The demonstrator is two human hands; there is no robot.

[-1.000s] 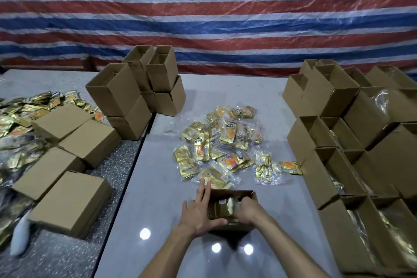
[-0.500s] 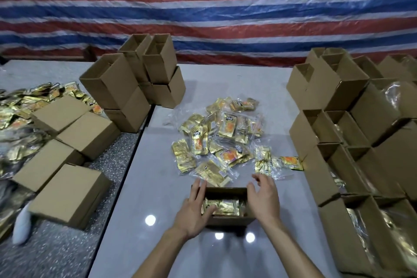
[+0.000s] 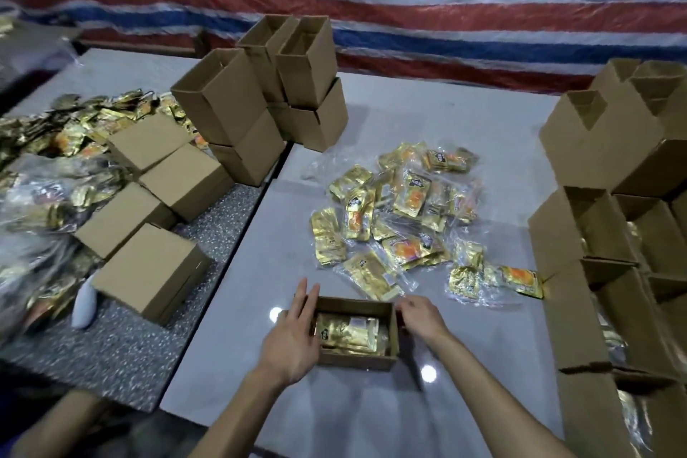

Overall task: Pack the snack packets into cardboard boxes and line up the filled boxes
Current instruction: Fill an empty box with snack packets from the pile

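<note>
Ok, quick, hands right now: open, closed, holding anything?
Left hand: open, fingers straight against the box.
Right hand: curled over the box's right edge, gripping it.

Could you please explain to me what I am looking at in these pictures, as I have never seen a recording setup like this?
There is no machine here: a person packs snacks with bare hands. All pictures come from one wide-angle camera worn on the head, looking forward and down. On the light grey table stands a small open cardboard box with gold snack packets inside. The left hand lies with straight fingers against its left wall; the right hand is at its right wall with bent fingers, and I cannot tell whether it grips. Behind the box lies a loose pile of packets. To the right stand open boxes, some holding packets; to the left lie closed boxes, and empty boxes are stacked further back.
</note>
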